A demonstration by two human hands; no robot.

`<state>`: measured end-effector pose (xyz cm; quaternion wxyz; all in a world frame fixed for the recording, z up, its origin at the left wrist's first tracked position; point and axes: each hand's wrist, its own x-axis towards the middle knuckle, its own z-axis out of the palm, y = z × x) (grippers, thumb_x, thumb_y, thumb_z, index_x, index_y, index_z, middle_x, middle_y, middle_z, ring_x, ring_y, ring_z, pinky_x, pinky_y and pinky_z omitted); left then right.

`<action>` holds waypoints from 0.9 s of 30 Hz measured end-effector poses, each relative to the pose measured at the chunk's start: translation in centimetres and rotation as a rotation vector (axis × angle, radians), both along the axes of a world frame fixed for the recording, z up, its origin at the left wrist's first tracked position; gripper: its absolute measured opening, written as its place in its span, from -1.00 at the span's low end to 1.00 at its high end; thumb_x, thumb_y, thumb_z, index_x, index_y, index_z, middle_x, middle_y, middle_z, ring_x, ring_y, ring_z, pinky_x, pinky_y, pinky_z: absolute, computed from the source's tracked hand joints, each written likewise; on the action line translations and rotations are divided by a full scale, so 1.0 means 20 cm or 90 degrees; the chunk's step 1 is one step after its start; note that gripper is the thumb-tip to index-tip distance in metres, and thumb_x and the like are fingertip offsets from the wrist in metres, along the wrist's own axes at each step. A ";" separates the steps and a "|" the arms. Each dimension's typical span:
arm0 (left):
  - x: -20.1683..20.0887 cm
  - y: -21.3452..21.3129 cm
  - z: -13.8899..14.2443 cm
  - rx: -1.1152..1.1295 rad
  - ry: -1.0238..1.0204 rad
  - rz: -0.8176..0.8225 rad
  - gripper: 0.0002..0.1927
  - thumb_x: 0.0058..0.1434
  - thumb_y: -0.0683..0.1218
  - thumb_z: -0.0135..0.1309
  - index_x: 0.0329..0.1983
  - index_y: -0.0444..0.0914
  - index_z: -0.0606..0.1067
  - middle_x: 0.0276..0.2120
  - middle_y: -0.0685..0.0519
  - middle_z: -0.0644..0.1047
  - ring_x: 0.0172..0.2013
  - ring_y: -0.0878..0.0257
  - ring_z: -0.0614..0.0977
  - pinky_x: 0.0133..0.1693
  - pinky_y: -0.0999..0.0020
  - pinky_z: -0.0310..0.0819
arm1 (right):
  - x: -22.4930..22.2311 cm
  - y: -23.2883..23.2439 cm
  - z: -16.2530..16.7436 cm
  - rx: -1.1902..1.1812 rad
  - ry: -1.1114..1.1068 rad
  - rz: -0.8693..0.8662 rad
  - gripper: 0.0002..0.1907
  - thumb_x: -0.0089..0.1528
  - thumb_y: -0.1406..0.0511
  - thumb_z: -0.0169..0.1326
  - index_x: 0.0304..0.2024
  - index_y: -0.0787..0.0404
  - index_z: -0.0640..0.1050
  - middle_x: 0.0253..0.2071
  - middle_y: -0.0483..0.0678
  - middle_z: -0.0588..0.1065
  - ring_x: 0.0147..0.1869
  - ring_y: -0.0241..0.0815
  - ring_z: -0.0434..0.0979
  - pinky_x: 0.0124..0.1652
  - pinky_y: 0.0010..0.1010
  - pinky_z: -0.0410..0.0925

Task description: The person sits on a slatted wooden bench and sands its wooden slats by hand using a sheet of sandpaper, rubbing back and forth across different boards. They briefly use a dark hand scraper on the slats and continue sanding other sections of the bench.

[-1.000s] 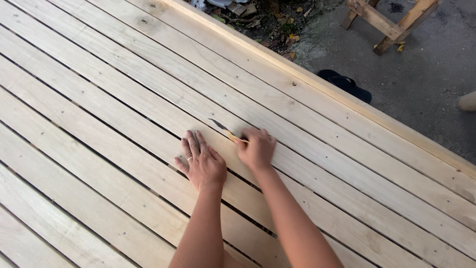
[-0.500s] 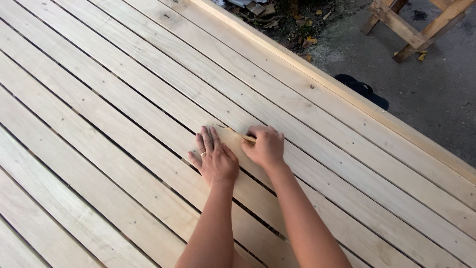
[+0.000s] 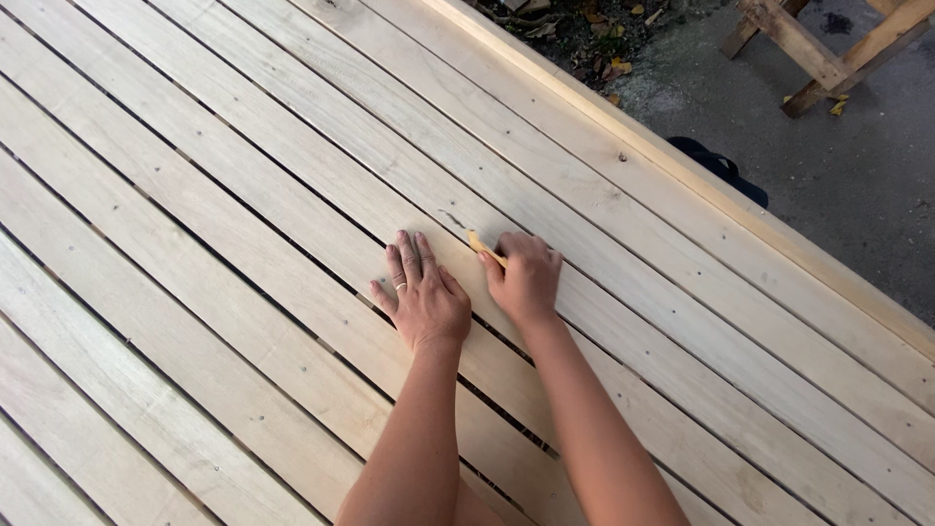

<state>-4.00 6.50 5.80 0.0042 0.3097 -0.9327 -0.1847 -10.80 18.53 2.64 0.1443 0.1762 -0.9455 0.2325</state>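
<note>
I am looking down along my two forearms, which are coming in from the bottom edge and reaching out over a slatted wooden surface [image 3: 224,292] of pale planks running diagonally, with narrow dark gaps between them. My left hand [image 3: 424,297] is lying flat on a plank, its fingers [image 3: 409,255] spread open and pressing on the wood, holding nothing; a ring is showing on one of them. Just beside it, my right hand [image 3: 526,278] is resting on the next plank over, its fingers curled closed around a yellow pencil [image 3: 484,247], whose tip is sticking out toward the upper left and touching, or nearly touching, the wood. A faint dark mark [image 3: 450,220] is sitting on the plank just beyond the tip. The two hands are near each other but not touching, with one gap between planks running under the space between them.

To the left and ahead, the planks are stretching away bare, giving wide room for sliding either hand. To the right, a few more planks are lying before the raised outer rail [image 3: 682,170] that is closing off the edge. Beyond that edge the ground [image 3: 857,185] is dropping away, with a dark sandal [image 3: 721,168] right against the rail, dry leaves [image 3: 604,39] farther up, and a wooden trestle [image 3: 828,49] at the far corner.
</note>
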 end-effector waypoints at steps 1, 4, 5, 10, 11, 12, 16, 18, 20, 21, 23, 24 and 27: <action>0.00 0.00 0.00 0.002 0.001 0.002 -0.36 0.40 0.05 -0.40 0.56 -0.05 0.01 0.56 0.17 -0.10 0.52 0.21 -0.13 0.40 -0.19 -0.41 | 0.02 0.03 0.01 -0.009 0.002 -0.002 -0.70 0.20 0.11 0.24 -0.33 0.17 0.51 -0.29 -0.07 0.52 -0.11 0.03 0.49 -0.12 -0.03 0.19; -0.02 0.00 0.01 -0.003 0.006 0.006 -0.36 0.39 0.04 -0.39 0.56 -0.05 0.01 0.56 0.17 -0.09 0.52 0.21 -0.12 0.40 -0.20 -0.40 | 0.07 0.12 0.03 -0.021 -0.009 -0.022 -0.75 0.16 0.13 0.23 -0.30 0.13 0.53 -0.25 -0.13 0.54 -0.10 -0.01 0.47 -0.10 -0.03 0.18; -0.02 0.00 0.01 -0.007 0.009 0.006 -0.36 0.38 0.04 -0.39 0.55 -0.05 0.01 0.56 0.17 -0.09 0.52 0.21 -0.12 0.39 -0.20 -0.40 | 0.07 0.12 0.04 -0.015 -0.024 -0.042 -0.76 0.16 0.13 0.23 -0.32 0.13 0.53 -0.26 -0.14 0.54 -0.10 -0.01 0.47 -0.08 -0.04 0.18; -0.01 0.01 0.04 -0.014 0.005 0.000 -0.36 0.39 0.05 -0.39 0.55 -0.07 0.02 0.56 0.15 -0.09 0.52 0.19 -0.12 0.39 -0.21 -0.40 | 0.02 -0.02 0.05 0.008 -0.001 -0.057 -0.79 0.15 0.16 0.24 -0.29 0.10 0.54 -0.28 -0.16 0.53 -0.08 -0.03 0.48 -0.04 -0.03 0.17; 0.00 0.01 0.05 -0.014 0.007 -0.001 -0.37 0.39 0.05 -0.39 0.55 -0.07 0.02 0.55 0.15 -0.09 0.52 0.19 -0.13 0.39 -0.22 -0.41 | 0.02 -0.03 0.06 -0.003 -0.006 -0.054 -0.80 0.16 0.17 0.24 -0.30 0.09 0.54 -0.28 -0.18 0.53 -0.06 -0.03 0.48 -0.03 -0.04 0.17; 0.00 0.01 0.05 -0.009 0.007 0.000 -0.37 0.40 0.05 -0.39 0.55 -0.07 0.02 0.56 0.16 -0.10 0.52 0.19 -0.13 0.39 -0.21 -0.41 | 0.03 -0.02 0.06 -0.014 -0.010 -0.049 -0.81 0.16 0.17 0.25 -0.32 0.09 0.53 -0.27 -0.20 0.54 -0.05 -0.02 0.48 -0.02 -0.05 0.18; 0.01 0.02 0.06 -0.007 0.014 0.000 -0.36 0.39 0.05 -0.40 0.56 -0.06 0.00 0.56 0.17 -0.11 0.52 0.20 -0.13 0.40 -0.20 -0.42 | 0.12 0.16 0.10 -0.005 -0.027 -0.061 -0.81 0.16 0.18 0.26 -0.29 0.09 0.55 -0.29 -0.18 0.54 -0.08 -0.02 0.47 -0.01 -0.03 0.17; 0.00 0.02 0.07 -0.012 0.011 -0.001 -0.35 0.39 0.05 -0.39 0.56 -0.06 -0.01 0.56 0.16 -0.12 0.52 0.20 -0.14 0.40 -0.19 -0.42 | 0.13 0.18 0.11 -0.017 -0.077 -0.085 -0.81 0.17 0.17 0.25 -0.33 0.10 0.55 -0.30 -0.22 0.55 -0.08 -0.04 0.47 0.01 -0.05 0.18; 0.00 0.03 0.07 -0.015 0.004 -0.004 -0.35 0.40 0.05 -0.39 0.57 -0.07 -0.02 0.56 0.16 -0.12 0.53 0.20 -0.14 0.40 -0.18 -0.42 | 0.10 0.13 0.11 -0.004 -0.035 -0.080 -0.81 0.16 0.17 0.26 -0.32 0.10 0.56 -0.29 -0.19 0.55 -0.07 -0.03 0.47 -0.03 -0.03 0.17; 0.00 0.03 0.07 -0.013 0.003 -0.005 -0.36 0.40 0.05 -0.40 0.57 -0.07 -0.02 0.56 0.16 -0.13 0.52 0.20 -0.14 0.40 -0.18 -0.43 | 0.07 0.07 0.11 0.000 -0.010 -0.077 -0.80 0.15 0.17 0.26 -0.31 0.10 0.57 -0.28 -0.18 0.55 -0.07 -0.02 0.48 -0.06 -0.02 0.16; 0.00 0.04 0.09 -0.009 -0.001 -0.004 -0.37 0.41 0.05 -0.40 0.56 -0.07 -0.02 0.56 0.17 -0.13 0.52 0.20 -0.14 0.40 -0.19 -0.44 | 0.02 0.00 0.11 -0.037 -0.017 -0.064 -0.82 0.13 0.18 0.25 -0.30 0.08 0.57 -0.26 -0.21 0.57 -0.07 -0.04 0.48 -0.03 -0.04 0.17; 0.00 0.04 0.09 -0.004 -0.004 -0.001 -0.37 0.41 0.05 -0.40 0.56 -0.06 -0.01 0.56 0.18 -0.13 0.52 0.21 -0.14 0.41 -0.18 -0.43 | 0.01 -0.01 0.12 -0.054 -0.020 -0.056 -0.83 0.12 0.19 0.24 -0.30 0.07 0.57 -0.25 -0.23 0.57 -0.06 -0.05 0.48 -0.02 -0.05 0.18; 0.01 0.03 0.11 0.000 -0.005 -0.001 -0.36 0.40 0.05 -0.40 0.56 -0.05 -0.01 0.57 0.19 -0.12 0.53 0.21 -0.14 0.41 -0.18 -0.42 | 0.05 0.07 0.16 0.012 -0.021 -0.059 -0.81 0.13 0.18 0.27 -0.32 0.10 0.58 -0.27 -0.19 0.57 -0.07 -0.04 0.48 -0.07 0.00 0.15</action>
